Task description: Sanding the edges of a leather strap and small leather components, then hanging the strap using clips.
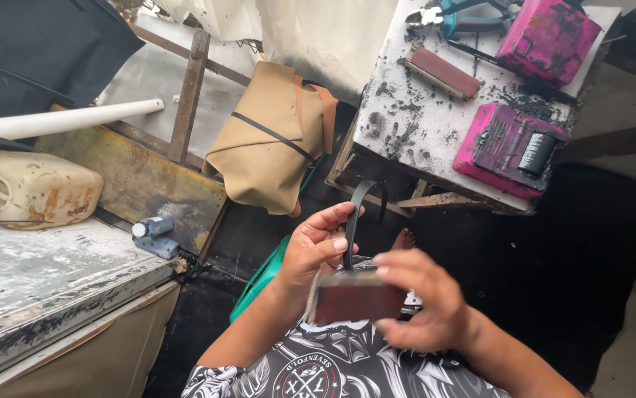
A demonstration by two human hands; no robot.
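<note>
over lap, left hand (316,247) pinching black strap (355,217), right hand (425,298) gripping dark red block (353,301) w/ fingers clamped

Both forearms are raised from the lower frame edge and brought together at centre. The left hand (318,247) is held palm-in, thumb and fingers pinched around a thin dark strap (352,221). The right hand (421,298) is curled over a dark reddish block (355,298), fingers laid across its top; it is motion-blurred, so the grip is probably closed. Wrists are bent inward, hands nearly touching.
</note>
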